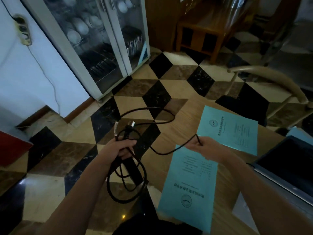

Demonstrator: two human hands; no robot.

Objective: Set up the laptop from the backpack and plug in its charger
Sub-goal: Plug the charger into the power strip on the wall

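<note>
My left hand (121, 147) grips a black charger brick (131, 168) together with coils of its black cable (128, 194), held over the floor left of the table. The wall plug (130, 127) sticks up above that hand. My right hand (202, 146) pinches a length of the same cable (197, 138) above the table's left edge; a wide loop (149, 109) arcs between the two hands. An open laptop (288, 163) with a dark screen sits on the wooden table (186, 126) at the right edge of view. No backpack is in view.
Two blue printed sheets (188, 185) (232, 128) lie on the table beside the laptop. A wall power strip (23, 30) hangs at upper left. A glass-door dish cabinet (101, 44), a wooden stool (201, 31) and a chair (274, 82) stand on the checkered floor.
</note>
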